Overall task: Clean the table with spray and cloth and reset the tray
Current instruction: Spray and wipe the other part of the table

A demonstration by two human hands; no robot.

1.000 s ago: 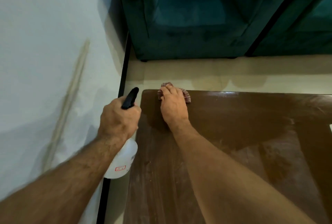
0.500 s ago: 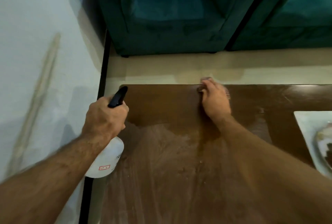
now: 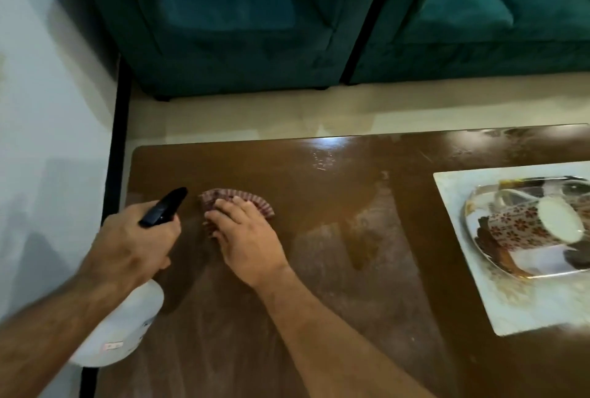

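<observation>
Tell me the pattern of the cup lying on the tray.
The cup has a white ground with small dark red flowers; the head view, the only one, shows it.

— Cloth [image 3: 238,203]?
— Striped red and white, bunched flat on the table [image 3: 319,206] toward the far left corner, partly covered.
— Spray [image 3: 124,324]?
— White bottle with a black trigger head, tilted with nozzle pointing far and right, hanging over the table's left edge, close beside the cloth.
— Table?
— Dark brown, glossy along the far edge, dull and streaked with pale smears across the near middle.
— Tray [image 3: 498,302]?
— White, square, lying flat on the right side, cut off by the frame. Holds a shiny plate [image 3: 479,219] with a floral cup [image 3: 523,228] tipped on its side, white base facing left and near.
</observation>
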